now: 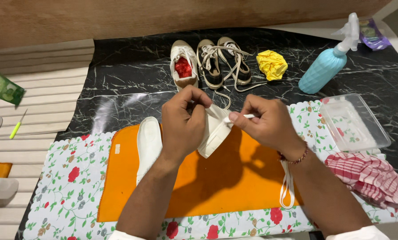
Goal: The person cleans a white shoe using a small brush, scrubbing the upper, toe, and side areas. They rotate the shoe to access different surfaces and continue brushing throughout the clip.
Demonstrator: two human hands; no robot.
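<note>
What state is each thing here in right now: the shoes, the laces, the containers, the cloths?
White shoe: held up in left hand, being laced.
Lace end: pinched by right hand.
Second white shoe: lying on the orange mat, untouched.
Cream shoe: upright, red stuffing inside.
Black-and-white pair: laces loose.
Spray bottle: upright.
Plastic tray: empty.
Checked cloth: crumpled.
Yellow cloth: bunched.

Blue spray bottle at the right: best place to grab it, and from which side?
Grip the spray bottle around its ribbed blue body, below the white trigger head. It leans toward the far right and its lower left flank is open, so come in from the near left; the clear tray sits close on the near right.
</note>
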